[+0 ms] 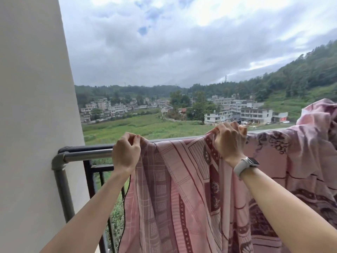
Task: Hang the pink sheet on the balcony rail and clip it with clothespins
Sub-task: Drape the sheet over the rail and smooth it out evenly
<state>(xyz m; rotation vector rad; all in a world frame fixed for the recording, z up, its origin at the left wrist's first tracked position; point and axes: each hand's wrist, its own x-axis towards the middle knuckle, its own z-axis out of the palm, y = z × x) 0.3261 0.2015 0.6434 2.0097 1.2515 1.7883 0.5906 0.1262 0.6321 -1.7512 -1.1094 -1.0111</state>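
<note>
The pink sheet (182, 189), patterned with maroon stripes and flowers, drapes over the balcony rail (87, 155) and hangs down on my side. My left hand (125, 152) pinches the sheet's left top edge at the rail. Further right, my right hand (228, 139), with a white watch on the wrist, grips a fold of the sheet on top of the rail. The sheet's right end (317, 125) is bunched and lifted above the rail. No clothespins are visible.
A white wall (32, 125) rises at the left, where a grey pipe (63, 189) joins the rail with an elbow. Black balcony bars (91, 179) stand below the rail. Beyond are green fields, village buildings and a wooded hill.
</note>
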